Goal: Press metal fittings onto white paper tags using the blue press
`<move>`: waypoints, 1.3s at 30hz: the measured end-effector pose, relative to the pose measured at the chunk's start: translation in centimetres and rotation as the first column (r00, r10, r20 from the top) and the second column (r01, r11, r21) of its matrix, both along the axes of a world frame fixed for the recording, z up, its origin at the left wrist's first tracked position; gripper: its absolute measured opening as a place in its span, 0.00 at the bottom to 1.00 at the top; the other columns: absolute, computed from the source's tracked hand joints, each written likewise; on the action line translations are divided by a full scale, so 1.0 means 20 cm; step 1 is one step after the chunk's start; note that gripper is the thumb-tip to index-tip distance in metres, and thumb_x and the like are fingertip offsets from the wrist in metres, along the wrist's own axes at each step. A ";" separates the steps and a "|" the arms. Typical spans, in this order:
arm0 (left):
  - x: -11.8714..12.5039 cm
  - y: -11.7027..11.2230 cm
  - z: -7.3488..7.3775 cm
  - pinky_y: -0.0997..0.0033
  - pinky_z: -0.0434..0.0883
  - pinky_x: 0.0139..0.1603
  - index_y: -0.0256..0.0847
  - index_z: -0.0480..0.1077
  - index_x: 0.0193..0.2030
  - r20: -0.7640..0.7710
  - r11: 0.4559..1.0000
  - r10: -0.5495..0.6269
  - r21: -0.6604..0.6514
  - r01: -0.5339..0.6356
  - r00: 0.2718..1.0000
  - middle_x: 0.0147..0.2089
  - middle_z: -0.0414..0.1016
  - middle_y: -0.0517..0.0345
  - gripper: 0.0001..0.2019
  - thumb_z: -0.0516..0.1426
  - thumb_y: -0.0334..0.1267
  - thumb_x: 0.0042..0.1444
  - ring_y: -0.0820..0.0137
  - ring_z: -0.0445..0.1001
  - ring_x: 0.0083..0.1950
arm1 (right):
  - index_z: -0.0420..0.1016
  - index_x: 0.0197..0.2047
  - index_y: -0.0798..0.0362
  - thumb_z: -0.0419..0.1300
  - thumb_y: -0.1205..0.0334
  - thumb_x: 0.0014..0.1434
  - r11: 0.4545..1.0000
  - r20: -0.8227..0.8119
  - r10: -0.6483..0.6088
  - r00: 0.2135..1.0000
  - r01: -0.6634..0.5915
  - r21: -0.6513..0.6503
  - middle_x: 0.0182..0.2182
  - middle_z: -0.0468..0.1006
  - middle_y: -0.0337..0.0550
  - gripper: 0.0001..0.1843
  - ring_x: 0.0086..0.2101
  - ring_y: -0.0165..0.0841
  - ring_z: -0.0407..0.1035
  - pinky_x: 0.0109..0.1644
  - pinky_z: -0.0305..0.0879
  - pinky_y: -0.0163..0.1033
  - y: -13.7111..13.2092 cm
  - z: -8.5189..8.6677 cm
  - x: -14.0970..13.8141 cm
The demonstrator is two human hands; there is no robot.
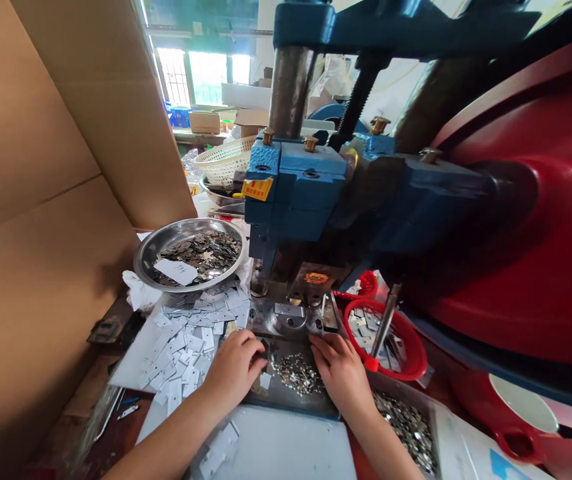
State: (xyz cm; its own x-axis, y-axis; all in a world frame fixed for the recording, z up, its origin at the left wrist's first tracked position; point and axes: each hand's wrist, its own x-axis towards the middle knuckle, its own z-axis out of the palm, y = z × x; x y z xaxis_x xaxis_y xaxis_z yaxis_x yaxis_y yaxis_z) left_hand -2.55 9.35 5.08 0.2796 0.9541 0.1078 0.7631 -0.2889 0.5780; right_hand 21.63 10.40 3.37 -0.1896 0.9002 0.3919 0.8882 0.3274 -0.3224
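My left hand rests on the front of a blue press machine's steel bed, fingers curled in a pinch at a small metal piece I cannot make out. My right hand lies beside it, fingers bent down onto the plate next to a heap of tiny shiny metal parts. Left of my left hand spreads a pile of small white rectangular plates. The die opening sits just beyond both hands.
A steel bowl of dark stamped pieces with a paper slip stands at back left. A red basket with plates and a metal rod is right of my right hand. Cardboard walls the left; a big red flywheel cover fills the right. A white basket sits behind.
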 end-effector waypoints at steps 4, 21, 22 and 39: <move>-0.01 -0.01 -0.01 0.61 0.67 0.47 0.44 0.73 0.38 0.030 1.000 -0.001 0.007 0.001 1.000 0.41 0.71 0.56 0.05 0.59 0.33 0.53 0.63 0.70 0.44 | 0.75 0.48 0.47 0.50 0.58 0.62 1.000 0.033 -0.010 0.999 0.010 0.008 0.37 0.74 0.47 0.16 0.39 0.40 0.68 0.44 0.67 0.48 -0.01 0.00 0.00; -0.01 -0.02 0.00 0.63 0.69 0.44 0.45 0.72 0.43 0.092 0.998 -0.070 0.013 0.069 0.993 0.39 0.74 0.56 0.10 0.54 0.30 0.57 0.64 0.71 0.41 | 0.76 0.43 0.50 0.48 0.56 0.62 0.997 -0.134 -0.066 0.989 0.071 0.032 0.38 0.75 0.46 0.16 0.39 0.39 0.71 0.45 0.70 0.47 -0.03 -0.03 0.03; -0.01 -0.02 0.00 0.63 0.69 0.45 0.45 0.72 0.45 0.091 0.997 -0.077 0.026 0.075 0.993 0.41 0.74 0.55 0.12 0.53 0.30 0.57 0.64 0.71 0.42 | 0.76 0.43 0.50 0.49 0.56 0.62 0.997 -0.128 -0.073 0.989 0.077 0.032 0.38 0.75 0.46 0.16 0.39 0.39 0.71 0.45 0.70 0.47 -0.03 -0.03 0.03; -0.02 0.00 0.02 0.66 0.71 0.44 0.44 0.72 0.43 0.401 0.999 0.043 -0.003 -0.045 0.915 0.41 0.73 0.55 0.11 0.50 0.32 0.59 0.66 0.73 0.42 | 0.69 0.34 0.51 0.47 0.58 0.63 0.987 -0.268 -0.136 0.954 0.154 0.047 0.31 0.73 0.45 0.12 0.34 0.38 0.68 0.40 0.65 0.44 0.05 0.05 -0.03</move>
State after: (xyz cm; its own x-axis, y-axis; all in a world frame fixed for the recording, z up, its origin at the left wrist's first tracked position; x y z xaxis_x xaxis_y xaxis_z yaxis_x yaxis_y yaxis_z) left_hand -3.03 9.38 5.42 0.1692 0.9634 0.2078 0.4798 -0.2647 0.8365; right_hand 21.10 11.35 4.30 0.0585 0.8807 0.4700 0.8142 0.2303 -0.5329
